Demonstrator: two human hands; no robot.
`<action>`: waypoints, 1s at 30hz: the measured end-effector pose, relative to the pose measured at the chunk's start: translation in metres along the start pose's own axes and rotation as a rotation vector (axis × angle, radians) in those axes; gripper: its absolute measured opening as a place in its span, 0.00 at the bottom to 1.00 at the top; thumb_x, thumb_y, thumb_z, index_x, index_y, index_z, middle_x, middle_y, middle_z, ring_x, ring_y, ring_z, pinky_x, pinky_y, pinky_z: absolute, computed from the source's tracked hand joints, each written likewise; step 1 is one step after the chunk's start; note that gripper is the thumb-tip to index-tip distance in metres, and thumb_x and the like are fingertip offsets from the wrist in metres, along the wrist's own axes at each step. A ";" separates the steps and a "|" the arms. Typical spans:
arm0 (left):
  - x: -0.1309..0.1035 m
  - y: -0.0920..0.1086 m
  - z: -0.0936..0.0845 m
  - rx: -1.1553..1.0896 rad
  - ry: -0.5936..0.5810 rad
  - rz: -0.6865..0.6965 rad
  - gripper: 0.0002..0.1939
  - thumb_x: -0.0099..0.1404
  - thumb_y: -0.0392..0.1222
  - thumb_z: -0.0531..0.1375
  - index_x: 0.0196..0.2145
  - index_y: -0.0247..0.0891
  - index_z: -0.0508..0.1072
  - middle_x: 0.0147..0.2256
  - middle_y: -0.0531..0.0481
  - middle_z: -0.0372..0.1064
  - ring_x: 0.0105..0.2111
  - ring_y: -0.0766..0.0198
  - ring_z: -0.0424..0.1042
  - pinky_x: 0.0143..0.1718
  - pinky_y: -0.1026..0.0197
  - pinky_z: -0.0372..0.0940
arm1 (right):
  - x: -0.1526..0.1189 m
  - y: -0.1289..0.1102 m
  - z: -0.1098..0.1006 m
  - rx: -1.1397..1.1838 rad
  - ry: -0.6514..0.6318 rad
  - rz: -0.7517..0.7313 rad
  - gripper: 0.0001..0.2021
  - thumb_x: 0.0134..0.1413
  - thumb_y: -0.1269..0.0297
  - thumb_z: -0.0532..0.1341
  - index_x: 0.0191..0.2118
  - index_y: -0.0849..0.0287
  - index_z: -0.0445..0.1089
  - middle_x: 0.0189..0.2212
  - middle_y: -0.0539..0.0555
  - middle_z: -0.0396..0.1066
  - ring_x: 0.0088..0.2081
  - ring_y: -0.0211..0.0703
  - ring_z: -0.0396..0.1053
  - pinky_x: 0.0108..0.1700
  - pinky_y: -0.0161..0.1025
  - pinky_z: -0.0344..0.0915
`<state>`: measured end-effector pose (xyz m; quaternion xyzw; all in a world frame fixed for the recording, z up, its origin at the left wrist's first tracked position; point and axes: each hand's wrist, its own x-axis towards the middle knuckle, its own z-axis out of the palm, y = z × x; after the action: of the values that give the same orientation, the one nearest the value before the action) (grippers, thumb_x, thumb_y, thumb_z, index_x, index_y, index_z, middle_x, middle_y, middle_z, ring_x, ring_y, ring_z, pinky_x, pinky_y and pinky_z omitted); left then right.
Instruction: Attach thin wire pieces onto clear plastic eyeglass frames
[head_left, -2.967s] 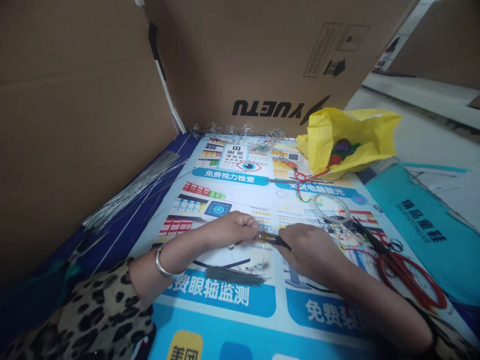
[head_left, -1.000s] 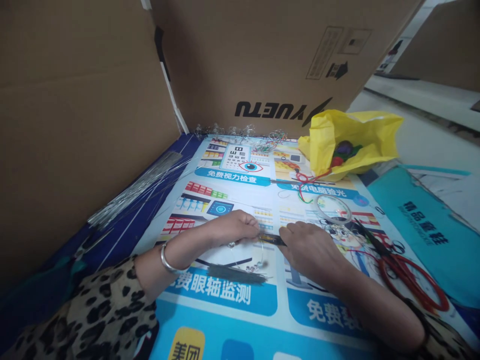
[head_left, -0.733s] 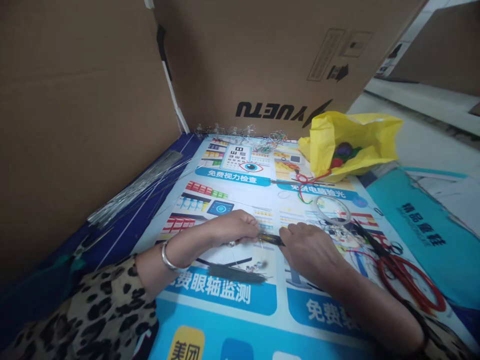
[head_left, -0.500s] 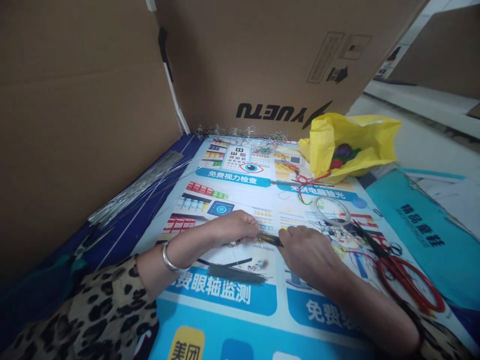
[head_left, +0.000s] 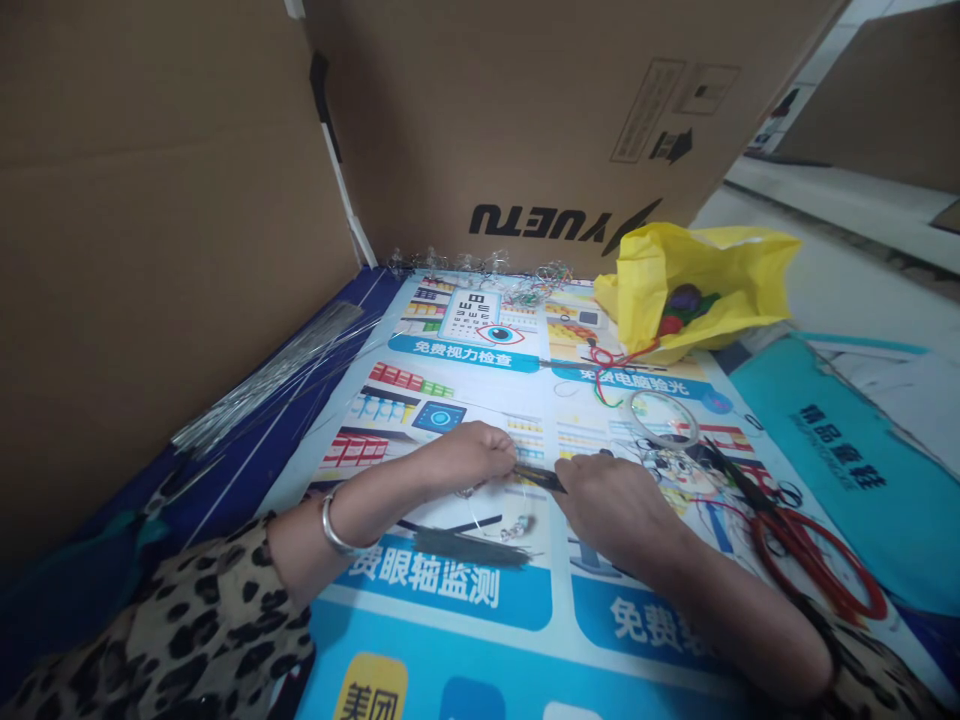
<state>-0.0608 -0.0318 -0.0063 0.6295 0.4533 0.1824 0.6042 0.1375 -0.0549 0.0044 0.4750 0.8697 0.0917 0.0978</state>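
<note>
My left hand point(head_left: 480, 455) is closed in a pinch, with thin wire point(head_left: 474, 508) looping down below its fingers. The piece inside the pinch is mostly hidden. Dark-jawed pliers point(head_left: 541, 478) are gripped in my right hand point(head_left: 611, 500), their tips meeting the work at my left fingertips. Under the hands, a small cluster of clear beads point(head_left: 519, 526) hangs or rests near the wire; I cannot tell which. Just below it, a bundle of short, dark wires point(head_left: 469, 547) lies on the printed poster point(head_left: 442, 640).
Long silvery wires point(head_left: 277, 370) and teal-handled pliers point(head_left: 112, 550) lie at left. Red-handled scissors point(head_left: 817, 560) and a tape roll point(head_left: 664, 418) are at right. A yellow bag point(head_left: 705, 335) stands behind them. Twisted wire pieces point(head_left: 551, 275) line the cardboard wall point(head_left: 525, 120).
The hands and pliers keep nearly the same position, and the wire and beads below have shifted slightly. The whole view has moved a little.
</note>
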 end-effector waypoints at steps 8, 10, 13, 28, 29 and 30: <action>-0.001 0.003 0.000 0.000 0.001 -0.013 0.07 0.55 0.40 0.53 0.23 0.36 0.65 0.16 0.59 0.56 0.14 0.74 0.52 0.15 0.69 0.47 | -0.001 0.001 -0.005 0.078 -0.031 -0.008 0.09 0.54 0.62 0.53 0.29 0.59 0.67 0.26 0.54 0.71 0.26 0.42 0.68 0.24 0.35 0.48; -0.001 0.003 -0.002 -0.001 -0.015 -0.025 0.07 0.55 0.40 0.53 0.23 0.36 0.65 0.16 0.59 0.56 0.13 0.74 0.51 0.14 0.69 0.46 | -0.001 0.000 -0.003 0.050 0.007 0.006 0.08 0.53 0.63 0.53 0.29 0.59 0.67 0.26 0.54 0.71 0.27 0.43 0.67 0.25 0.36 0.48; 0.000 0.004 -0.003 -0.011 -0.042 -0.024 0.08 0.55 0.40 0.53 0.22 0.35 0.65 0.16 0.59 0.55 0.13 0.74 0.50 0.14 0.69 0.46 | -0.001 -0.001 0.001 0.025 0.094 0.017 0.06 0.51 0.65 0.55 0.29 0.60 0.67 0.25 0.55 0.69 0.28 0.44 0.66 0.26 0.37 0.48; 0.001 0.003 -0.004 -0.070 -0.061 -0.017 0.07 0.54 0.39 0.53 0.22 0.36 0.66 0.15 0.59 0.55 0.12 0.74 0.50 0.12 0.69 0.45 | 0.000 -0.002 0.007 0.024 0.122 0.000 0.06 0.50 0.67 0.55 0.28 0.61 0.67 0.25 0.55 0.69 0.27 0.43 0.65 0.26 0.36 0.45; 0.001 0.003 -0.004 -0.078 -0.061 -0.014 0.07 0.54 0.39 0.53 0.22 0.36 0.66 0.15 0.59 0.55 0.12 0.74 0.50 0.12 0.69 0.45 | 0.000 -0.002 0.007 0.024 0.122 0.002 0.06 0.50 0.67 0.55 0.28 0.61 0.67 0.24 0.55 0.69 0.27 0.43 0.66 0.26 0.36 0.45; 0.001 0.003 -0.004 -0.084 -0.061 -0.014 0.07 0.54 0.39 0.53 0.22 0.36 0.66 0.15 0.59 0.55 0.12 0.75 0.50 0.12 0.69 0.45 | 0.000 -0.002 0.007 0.026 0.120 0.003 0.06 0.50 0.66 0.55 0.28 0.61 0.67 0.24 0.55 0.69 0.27 0.43 0.66 0.26 0.36 0.45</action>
<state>-0.0626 -0.0285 -0.0028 0.6055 0.4311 0.1778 0.6449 0.1378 -0.0552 -0.0033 0.4711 0.8744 0.1090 0.0392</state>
